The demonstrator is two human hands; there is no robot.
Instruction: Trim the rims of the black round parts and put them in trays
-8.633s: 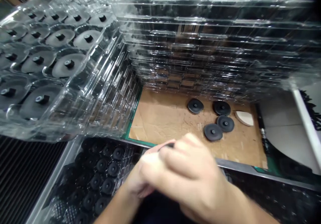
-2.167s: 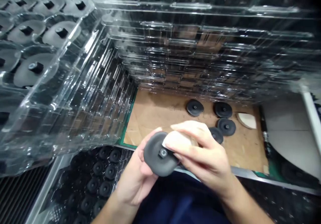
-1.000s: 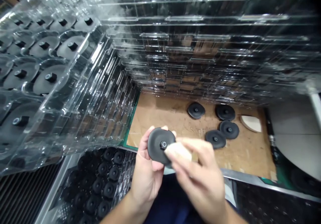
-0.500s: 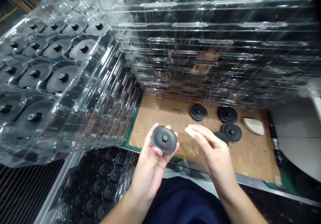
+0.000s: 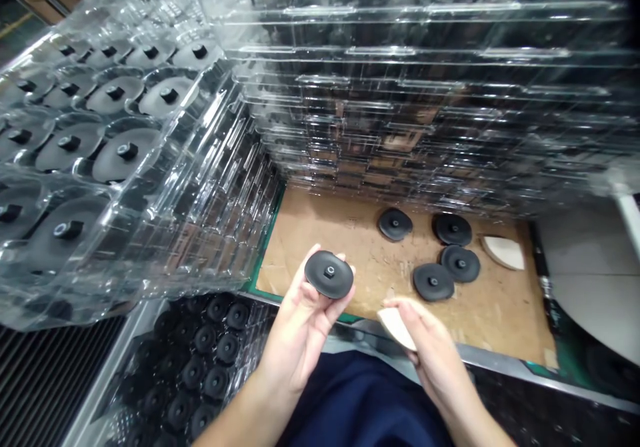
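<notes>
My left hand (image 5: 305, 313) holds a black oval disc (image 5: 329, 275) by its rim, with the small central stub facing up. Lower and to the right, my right hand (image 5: 430, 340) is closed on a cream wedge-shaped pad (image 5: 399, 328), which is apart from the disc. Beyond my right hand, on a cardboard sheet (image 5: 320, 223), lie several similar discs: one black disc (image 5: 434, 281) nearest, another (image 5: 460, 263) touching it, and more behind. A second cream pad (image 5: 504, 252) rests at the right of the cardboard.
Tall stacks of clear plastic trays (image 5: 350, 127) rise behind the cardboard, and another tray stack (image 5: 165, 173) on the left holds black discs in its pockets. Down on the left, a lower tray (image 5: 193, 373) holds more discs. A pale curved panel (image 5: 590, 267) stands at the right.
My right hand has moved down towards me with the cream pad, away from the disc, uncovering the nearest disc on the cardboard. The disc in my left hand has tilted slightly.
</notes>
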